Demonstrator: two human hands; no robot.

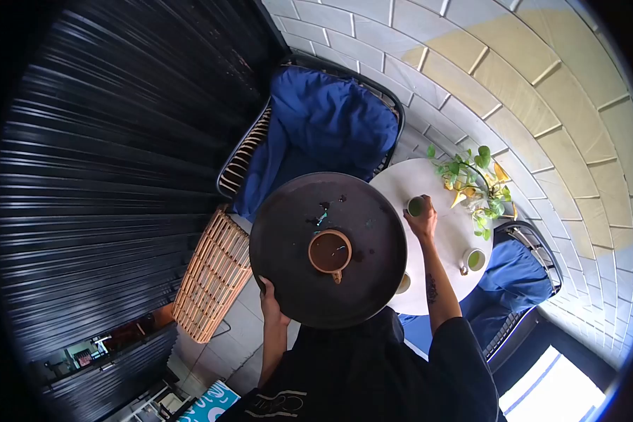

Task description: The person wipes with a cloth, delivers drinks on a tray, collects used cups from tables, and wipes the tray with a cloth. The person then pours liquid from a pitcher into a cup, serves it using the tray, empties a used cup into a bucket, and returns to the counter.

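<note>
My left hand (273, 307) grips the lower left rim of a round dark tray (281, 211). On the tray stands a brown cup (330, 252) with its handle toward me, and wet spots lie around it. My right hand (422, 222) is closed around a cup with green contents (416, 206), over the round white table (443, 274). Another cup with green liquid (475, 260) stands on the table near its right edge. A further cup (404, 283) is partly hidden by the tray's right edge.
A plant (482, 183) stands at the table's back edge, by the brick wall (485, 77). Chairs with blue cushions (337, 112) are behind and right of the table. A wicker piece (213, 274) stands at left, beside a dark corrugated wall (119, 176).
</note>
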